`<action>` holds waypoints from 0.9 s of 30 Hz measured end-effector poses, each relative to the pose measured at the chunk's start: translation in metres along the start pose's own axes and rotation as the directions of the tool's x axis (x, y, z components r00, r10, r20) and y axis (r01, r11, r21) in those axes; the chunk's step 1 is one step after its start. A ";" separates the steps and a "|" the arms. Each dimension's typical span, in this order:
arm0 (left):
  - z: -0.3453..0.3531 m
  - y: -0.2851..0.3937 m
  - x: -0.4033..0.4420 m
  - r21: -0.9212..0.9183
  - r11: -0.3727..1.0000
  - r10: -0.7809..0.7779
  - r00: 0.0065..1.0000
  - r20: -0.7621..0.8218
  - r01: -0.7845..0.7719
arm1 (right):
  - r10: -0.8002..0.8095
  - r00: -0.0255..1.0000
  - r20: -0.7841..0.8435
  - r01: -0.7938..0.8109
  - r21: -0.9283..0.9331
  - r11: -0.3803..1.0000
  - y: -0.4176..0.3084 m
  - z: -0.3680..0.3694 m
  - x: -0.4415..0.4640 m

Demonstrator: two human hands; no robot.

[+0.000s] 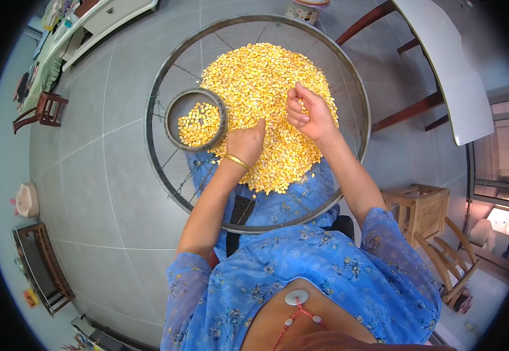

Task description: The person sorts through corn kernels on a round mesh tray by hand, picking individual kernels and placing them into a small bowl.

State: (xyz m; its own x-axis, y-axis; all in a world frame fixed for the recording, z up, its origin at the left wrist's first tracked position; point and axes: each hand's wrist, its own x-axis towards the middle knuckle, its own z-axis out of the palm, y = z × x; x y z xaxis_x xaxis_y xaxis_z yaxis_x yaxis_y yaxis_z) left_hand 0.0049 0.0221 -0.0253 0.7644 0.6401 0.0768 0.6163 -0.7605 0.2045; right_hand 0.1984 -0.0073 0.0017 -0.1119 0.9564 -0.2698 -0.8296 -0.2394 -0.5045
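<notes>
A large round mesh sieve (158, 153) rests over my lap with a broad heap of yellow corn kernels (260, 76) on it. On its left side stands a small round bowl (222, 105) partly filled with kernels. My left hand (246, 142), with a gold bangle at the wrist, is closed at the heap's edge just right of the bowl; its palm side is hidden. Raised over the right part of the heap, my right hand (308, 112) has its fingers curled in, and kernels show between thumb and fingers.
A white-topped table (441, 52) with dark red legs is at the upper right. Wooden chairs (424, 210) stand at the right. A small brown stool (49, 109) and a white cabinet (111, 23) are at the left. A patterned bucket (304, 11) sits beyond the sieve.
</notes>
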 end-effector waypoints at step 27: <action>-0.042 -0.040 0.005 -0.559 -0.829 -0.126 0.977 0.171 -0.009 | -0.030 0.999 0.010 -0.010 -0.795 -0.606 0.063 0.012 -0.001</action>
State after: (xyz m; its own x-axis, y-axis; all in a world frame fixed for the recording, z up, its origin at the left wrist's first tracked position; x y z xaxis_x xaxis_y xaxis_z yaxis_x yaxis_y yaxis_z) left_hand -0.0236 0.0603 0.0084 0.7016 0.7029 -0.1172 -0.6240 0.6854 0.3752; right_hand 0.1400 -0.0214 -0.0198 -0.0924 0.9648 -0.2462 0.9390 0.0021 -0.3440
